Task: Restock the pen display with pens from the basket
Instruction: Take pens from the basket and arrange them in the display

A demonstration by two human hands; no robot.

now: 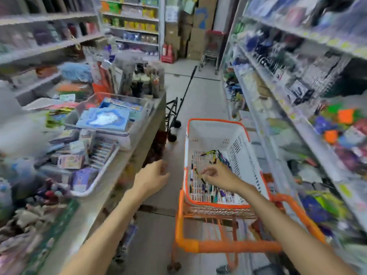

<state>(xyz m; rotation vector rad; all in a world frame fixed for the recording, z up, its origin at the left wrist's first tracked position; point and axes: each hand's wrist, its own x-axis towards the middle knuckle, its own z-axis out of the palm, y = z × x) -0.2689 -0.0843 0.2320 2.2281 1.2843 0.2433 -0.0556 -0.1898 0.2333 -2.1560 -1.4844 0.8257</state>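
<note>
A white basket (pixel 216 133) with an orange rim rides on an orange trolley (pixel 230 246) in the aisle. Several pens (pixel 213 192) lie loose on the basket's bottom. My right hand (pixel 217 176) reaches down into the basket with curled fingers, and its fingertips pinch a dark pen (pixel 199 175). My left hand (pixel 154 177) hangs in the air left of the basket, fingers loosely curled, holding nothing. The frame is blurred. I cannot pick out the pen display among the shelves.
A counter (pixel 127 155) on the left carries trays of stationery packs. Stocked shelves (pixel 297 108) run along the right. A folded black hand cart (pixel 174 116) stands ahead by the counter's end. Boxes and another trolley (pixel 211 50) sit at the aisle's far end.
</note>
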